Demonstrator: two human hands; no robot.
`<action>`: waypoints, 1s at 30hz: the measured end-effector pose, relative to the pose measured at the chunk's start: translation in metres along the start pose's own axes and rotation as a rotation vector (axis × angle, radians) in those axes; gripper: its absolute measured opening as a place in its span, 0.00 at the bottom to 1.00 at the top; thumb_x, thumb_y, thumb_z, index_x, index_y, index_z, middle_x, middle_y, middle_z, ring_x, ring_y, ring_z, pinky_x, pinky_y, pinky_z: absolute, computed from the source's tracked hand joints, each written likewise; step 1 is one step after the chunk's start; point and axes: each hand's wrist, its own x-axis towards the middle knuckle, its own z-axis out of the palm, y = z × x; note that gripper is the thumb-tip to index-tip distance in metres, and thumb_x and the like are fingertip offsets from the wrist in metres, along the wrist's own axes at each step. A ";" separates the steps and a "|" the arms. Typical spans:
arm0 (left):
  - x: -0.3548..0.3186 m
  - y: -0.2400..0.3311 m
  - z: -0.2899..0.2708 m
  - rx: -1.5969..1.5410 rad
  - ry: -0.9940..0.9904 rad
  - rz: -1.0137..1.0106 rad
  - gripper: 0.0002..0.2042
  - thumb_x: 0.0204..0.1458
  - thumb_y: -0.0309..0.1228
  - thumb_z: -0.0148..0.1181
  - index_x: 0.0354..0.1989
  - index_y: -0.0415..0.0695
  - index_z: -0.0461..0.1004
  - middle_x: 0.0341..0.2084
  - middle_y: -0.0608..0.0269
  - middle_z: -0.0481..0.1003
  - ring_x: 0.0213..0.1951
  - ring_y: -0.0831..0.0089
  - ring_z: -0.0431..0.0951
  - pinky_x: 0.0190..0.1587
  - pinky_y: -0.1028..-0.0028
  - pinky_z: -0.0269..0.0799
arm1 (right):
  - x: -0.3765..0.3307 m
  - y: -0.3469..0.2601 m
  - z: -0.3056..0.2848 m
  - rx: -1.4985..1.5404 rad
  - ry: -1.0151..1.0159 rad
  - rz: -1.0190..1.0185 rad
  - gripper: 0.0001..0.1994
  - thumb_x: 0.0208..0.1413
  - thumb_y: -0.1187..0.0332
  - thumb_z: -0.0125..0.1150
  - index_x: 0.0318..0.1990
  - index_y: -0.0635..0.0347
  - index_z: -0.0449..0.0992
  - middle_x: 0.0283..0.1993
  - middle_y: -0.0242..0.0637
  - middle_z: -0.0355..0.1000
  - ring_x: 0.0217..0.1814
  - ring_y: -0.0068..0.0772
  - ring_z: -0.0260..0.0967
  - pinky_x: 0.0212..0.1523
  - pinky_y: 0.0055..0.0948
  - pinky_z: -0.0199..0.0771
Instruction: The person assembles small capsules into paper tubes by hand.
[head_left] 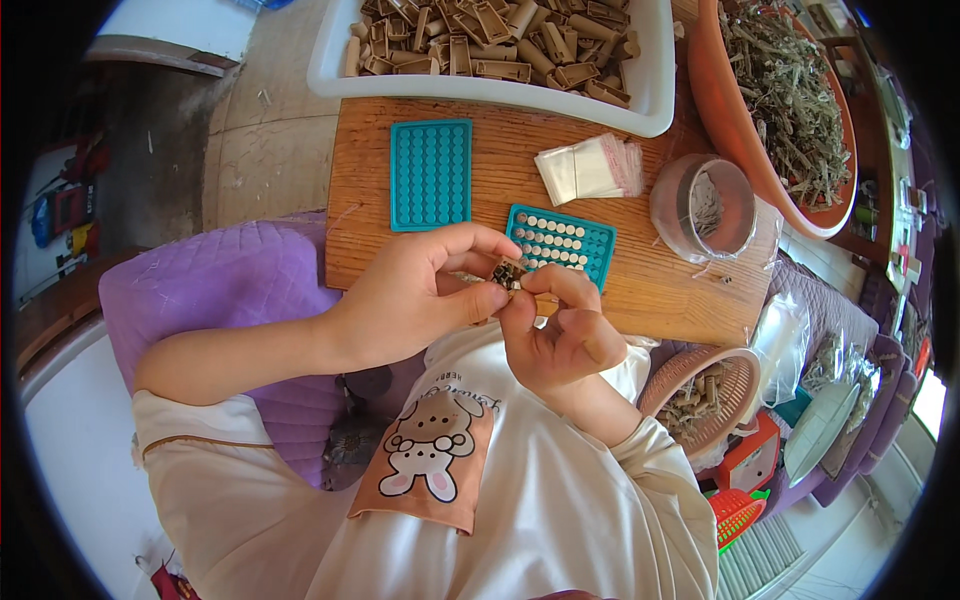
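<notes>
In front of my chest, both hands meet over a small brown part with dark and shiny metal bits [507, 272]. My left hand [425, 278] is closed, pinching that part between thumb and fingers. From the other side my right hand [562, 338] presses thumb and forefinger together at its edge, against a small silvery bit [516, 285]. Just beyond the fingers lies a teal tray [599, 242] with rows of small round pale and grey pieces, partly hidden by my right fingers. A second teal tray [430, 175] with rows of round hollows sits farther left on the wooden table.
A white bin [640, 112] of tan plastic shells stands at the back. To the right are clear plastic bags [580, 170], a clear round tub [703, 207] with small metal pieces, and a large orange basin [712, 95] of small parts. A pink basket [735, 385] stands lower right.
</notes>
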 end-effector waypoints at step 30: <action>0.004 -0.008 0.000 -0.072 0.038 -0.112 0.12 0.53 0.22 0.44 0.46 0.35 0.61 0.29 0.63 0.70 0.31 0.81 0.68 0.34 0.81 0.67 | -0.008 0.012 0.002 -0.191 -0.108 -0.088 0.17 0.33 0.85 0.59 0.34 0.63 0.65 0.33 0.39 0.68 0.27 0.35 0.65 0.26 0.26 0.67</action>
